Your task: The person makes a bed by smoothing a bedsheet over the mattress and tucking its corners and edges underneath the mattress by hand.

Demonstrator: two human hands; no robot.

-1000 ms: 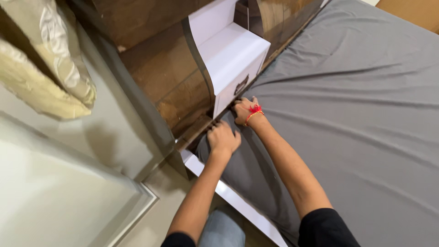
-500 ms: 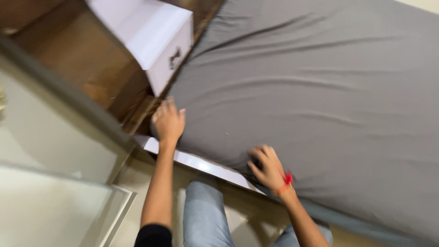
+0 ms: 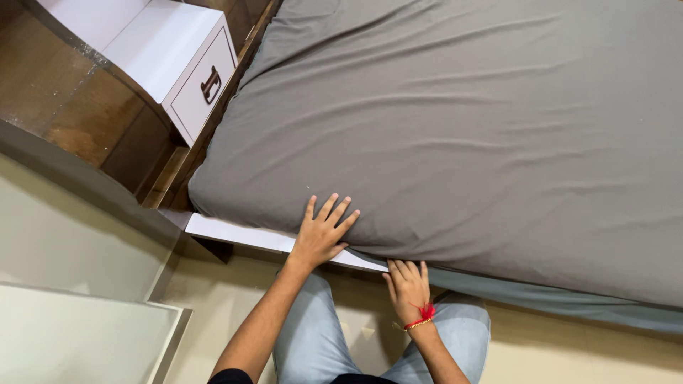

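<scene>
Sheet [image 3: 462,135] edge under L hand [image 3: 321,235], R hand [image 3: 408,288].

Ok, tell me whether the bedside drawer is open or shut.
Shut. The white drawer front sits flush with its white bedside cabinet, dark handle facing the grey sheet, no gap showing.

Sheet [image 3: 462,142] top open; nightstand [image 3: 178,64] (white) blocks corner.
</scene>
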